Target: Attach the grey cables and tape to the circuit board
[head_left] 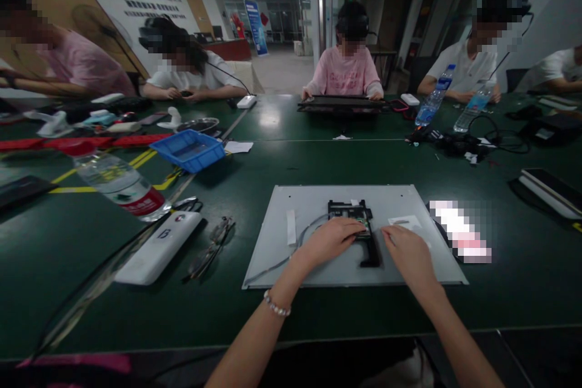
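A white board (pixel 313 267) lies on the green table, and on it rests a black frame-like part (pixel 371 251) with a small circuit piece inside. My left hand (pixel 331 237) reaches over the left side of the black part, its fingers extended and touching the circuit area. Just right of the part, my right hand (pixel 407 248) is closed with thumb and fingertips pinched together; anything between them is too small to make out. A grey cable (pixel 277 265) runs from the part toward the board's lower left corner. Behind my right hand is a small white sheet (pixel 411 222).
Left of the board are glasses (pixel 211 250), a white power bank (pixel 159 248), a water bottle (pixel 122 185) and a blue tray (pixel 193 160). A phone (pixel 459 231) with a blurred screen lies at the right. Several people sit across the table (pixel 254 163).
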`<state>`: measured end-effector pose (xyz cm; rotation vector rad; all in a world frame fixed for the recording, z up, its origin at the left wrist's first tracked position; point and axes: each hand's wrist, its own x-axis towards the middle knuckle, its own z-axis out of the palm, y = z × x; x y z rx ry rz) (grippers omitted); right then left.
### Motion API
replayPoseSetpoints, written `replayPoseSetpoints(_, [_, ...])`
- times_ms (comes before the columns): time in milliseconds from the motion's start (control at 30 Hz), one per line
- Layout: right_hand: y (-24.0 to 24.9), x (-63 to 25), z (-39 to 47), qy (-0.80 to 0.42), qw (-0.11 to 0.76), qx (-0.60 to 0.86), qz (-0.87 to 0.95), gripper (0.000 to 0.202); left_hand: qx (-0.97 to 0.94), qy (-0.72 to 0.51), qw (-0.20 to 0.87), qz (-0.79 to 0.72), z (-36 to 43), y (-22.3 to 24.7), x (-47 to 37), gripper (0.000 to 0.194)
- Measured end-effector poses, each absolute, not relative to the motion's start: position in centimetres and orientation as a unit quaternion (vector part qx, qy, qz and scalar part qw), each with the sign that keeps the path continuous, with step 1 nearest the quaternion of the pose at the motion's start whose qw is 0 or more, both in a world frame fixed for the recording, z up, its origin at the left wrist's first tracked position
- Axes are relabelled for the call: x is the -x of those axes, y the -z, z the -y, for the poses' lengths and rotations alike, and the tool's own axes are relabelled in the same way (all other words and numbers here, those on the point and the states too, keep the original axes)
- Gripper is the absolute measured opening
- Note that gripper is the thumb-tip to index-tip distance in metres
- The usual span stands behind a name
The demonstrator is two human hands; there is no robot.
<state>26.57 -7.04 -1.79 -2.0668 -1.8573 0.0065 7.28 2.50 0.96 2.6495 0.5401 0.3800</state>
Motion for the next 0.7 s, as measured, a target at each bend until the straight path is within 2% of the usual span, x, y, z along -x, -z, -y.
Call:
replayPoseSetpoints(200, [2.1,-24.5,6.5,0.02,0.209,0.747,0.631,0.027,-0.944,-0.139,0.23,-0.189,-2.5,-1.2,-7.4,0.037])
replayPoseSetpoints(700, [4.4,-25.5,7.3,-0.076,0.359,0.679,0.636,0.032,-0.941,-0.143,0.235,-0.197,-2.5,-0.7,-7.5,0.036])
